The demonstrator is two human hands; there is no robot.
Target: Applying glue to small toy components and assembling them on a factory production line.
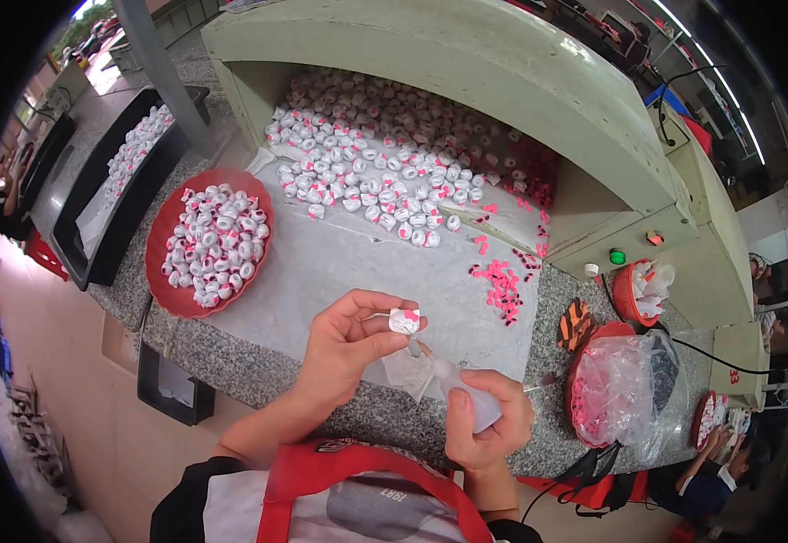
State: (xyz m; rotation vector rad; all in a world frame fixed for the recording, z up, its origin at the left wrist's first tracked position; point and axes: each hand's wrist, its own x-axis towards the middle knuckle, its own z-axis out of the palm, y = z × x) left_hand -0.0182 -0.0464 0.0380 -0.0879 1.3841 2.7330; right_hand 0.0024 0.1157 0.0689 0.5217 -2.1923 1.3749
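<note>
Between the fingertips of my left hand (pixel 341 348) is a small white figure piece (pixel 404 320) with a pink patch on it. My right hand (pixel 495 425) is wrapped round a translucent squeeze bottle (pixel 472 396). The bottle's thin nozzle points up and left, its tip close to the underside of the piece; I cannot tell whether they touch. Below the hands, a crumpled pale cloth or paper (pixel 405 373) lies at the sheet's near edge. Small pink parts (pixel 502 288) are scattered on the white sheet (pixel 321 271), right of my hands.
Ahead, many white pieces (pixel 358 172) lie under a pale green metal hood (pixel 430 36). At left stand a heaped red bowl (pixel 155 271) and a black tray (pixel 131 226). To the right are a red cup (pixel 624 294), a plastic-covered red bowl (pixel 577 385) and a black cable (pixel 729 369).
</note>
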